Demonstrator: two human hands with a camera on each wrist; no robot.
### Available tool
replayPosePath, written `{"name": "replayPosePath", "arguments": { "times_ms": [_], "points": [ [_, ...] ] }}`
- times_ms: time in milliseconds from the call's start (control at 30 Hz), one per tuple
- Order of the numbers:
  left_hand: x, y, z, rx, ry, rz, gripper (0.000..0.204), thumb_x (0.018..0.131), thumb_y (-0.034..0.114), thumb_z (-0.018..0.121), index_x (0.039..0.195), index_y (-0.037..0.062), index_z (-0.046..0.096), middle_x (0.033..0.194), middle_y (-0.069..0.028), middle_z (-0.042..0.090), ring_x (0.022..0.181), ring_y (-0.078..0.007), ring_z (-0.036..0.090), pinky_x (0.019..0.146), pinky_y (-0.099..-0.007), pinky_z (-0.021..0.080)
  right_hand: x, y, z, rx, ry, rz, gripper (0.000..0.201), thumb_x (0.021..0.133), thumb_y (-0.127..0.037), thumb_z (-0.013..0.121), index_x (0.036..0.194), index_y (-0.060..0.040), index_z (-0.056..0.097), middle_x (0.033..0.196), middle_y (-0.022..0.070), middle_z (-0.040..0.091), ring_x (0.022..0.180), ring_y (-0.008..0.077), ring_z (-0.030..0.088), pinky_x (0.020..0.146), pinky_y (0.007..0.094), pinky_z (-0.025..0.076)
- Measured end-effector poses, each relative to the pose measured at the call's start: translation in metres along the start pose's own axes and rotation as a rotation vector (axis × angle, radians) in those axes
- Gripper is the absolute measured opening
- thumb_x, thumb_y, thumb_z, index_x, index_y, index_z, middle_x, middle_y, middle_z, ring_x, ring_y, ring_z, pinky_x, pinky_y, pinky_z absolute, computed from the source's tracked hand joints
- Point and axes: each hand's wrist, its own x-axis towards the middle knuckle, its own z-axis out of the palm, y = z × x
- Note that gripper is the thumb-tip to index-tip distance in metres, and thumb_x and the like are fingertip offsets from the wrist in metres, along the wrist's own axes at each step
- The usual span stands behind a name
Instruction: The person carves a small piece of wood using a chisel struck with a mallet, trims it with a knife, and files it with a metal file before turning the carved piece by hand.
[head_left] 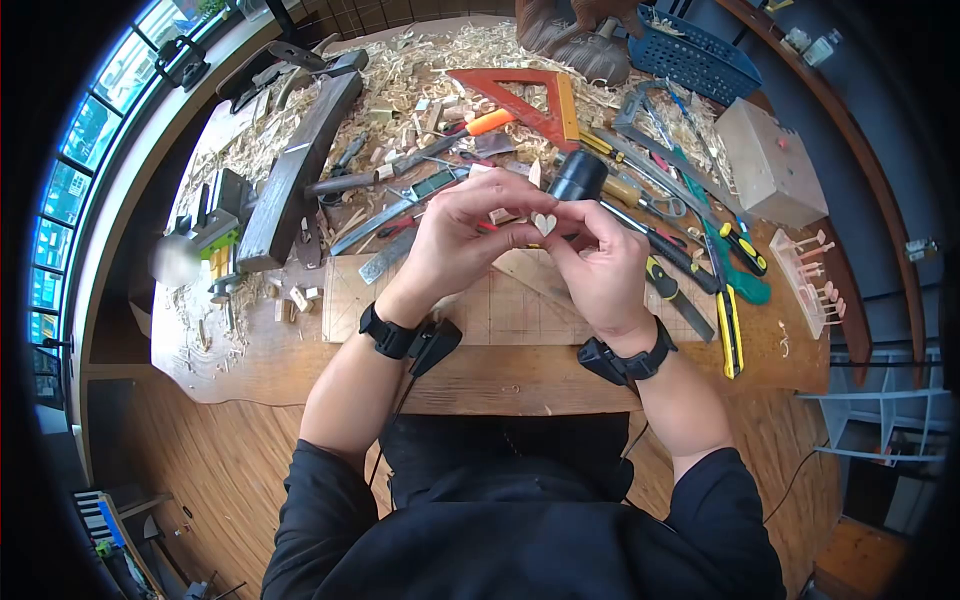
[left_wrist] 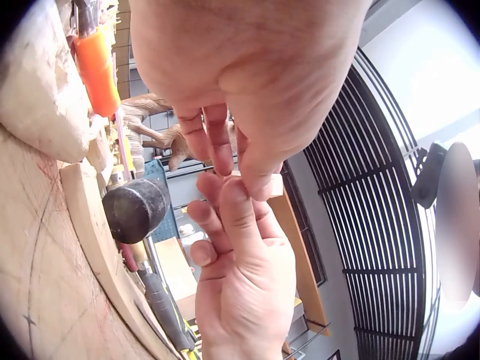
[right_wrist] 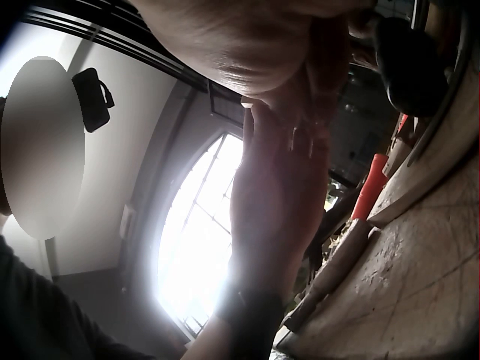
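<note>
Above the workbench, both hands pinch a small pale wooden heart [head_left: 543, 223] between their fingertips. My left hand [head_left: 515, 228] takes it from the left with curled fingers and my right hand [head_left: 568, 226] from the right. Seen from the left wrist, the left hand [left_wrist: 225, 161] comes down from the top and the right hand [left_wrist: 225, 199] rises from below; only a pale edge of the wood piece [left_wrist: 274, 184] shows. The right wrist view has both hands backlit, with the left hand [right_wrist: 274, 195] in the middle, and the heart is hidden there.
A black rubber mallet [head_left: 577, 176] lies just behind the hands. The wooden bench [head_left: 300, 370] is crowded with shavings, a red set square [head_left: 525, 100], an orange-handled tool [head_left: 488, 122], a long plane [head_left: 295, 175], yellow-black cutters [head_left: 728, 330], a grey box [head_left: 770, 165] and a blue basket [head_left: 695, 55].
</note>
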Motion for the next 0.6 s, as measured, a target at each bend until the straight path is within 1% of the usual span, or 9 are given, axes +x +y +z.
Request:
{"name": "replayPosePath", "arguments": {
  "times_ms": [133,200,300,400,600],
  "points": [
    [0.0,-0.008,0.0,-0.057,0.0,-0.011,0.032,0.083,0.001,0.088,0.114,0.0087,0.083,0.109,-0.0033,0.077,0.101,-0.0159,0.068,0.088,-0.032,0.057,0.0,0.002,0.001,0.03,0.018,-0.025,0.022,0.089,0.0,0.083,0.11,-0.0036,0.076,0.092,0.0102,0.082,0.082,0.0172,0.081,0.064,0.0273,0.059],
    [0.001,-0.012,0.001,-0.063,0.013,0.05,0.029,0.083,0.001,0.088,0.11,0.0081,0.083,0.108,-0.0032,0.078,0.102,-0.0169,0.069,0.089,-0.0332,0.057,0.001,0.002,0.0,0.025,0.015,-0.033,0.023,0.088,0.0,0.082,0.11,-0.0037,0.076,0.092,0.0101,0.082,0.082,0.0169,0.081,0.064,0.0271,0.059],
    [0.001,-0.012,0.0,-0.038,0.001,0.097,0.027,0.082,0.0,0.089,0.108,0.008,0.083,0.106,-0.0033,0.079,0.103,-0.0185,0.069,0.091,-0.0343,0.056,0.001,0.005,0.001,0.035,0.016,-0.043,0.024,0.088,0.001,0.082,0.111,-0.0039,0.076,0.092,0.0098,0.082,0.082,0.0165,0.081,0.064,0.0268,0.059],
    [0.001,-0.012,0.0,-0.038,0.008,0.087,0.026,0.082,0.001,0.089,0.106,0.0082,0.083,0.105,-0.0033,0.079,0.104,-0.0198,0.07,0.093,-0.0353,0.056,0.0,0.006,0.002,0.051,0.017,-0.043,0.024,0.089,0.001,0.082,0.111,-0.0039,0.076,0.092,0.0097,0.082,0.082,0.0162,0.081,0.064,0.0266,0.058],
    [0.001,-0.013,0.0,-0.04,0.009,0.091,0.026,0.082,0.0,0.089,0.106,0.0084,0.083,0.106,-0.0032,0.079,0.104,-0.0192,0.07,0.093,-0.0352,0.056,0.0,0.003,0.003,0.087,0.02,-0.039,0.022,0.09,0.001,0.081,0.111,-0.0034,0.076,0.093,0.0099,0.083,0.084,0.015,0.081,0.064,0.0258,0.058]
  ]
}}
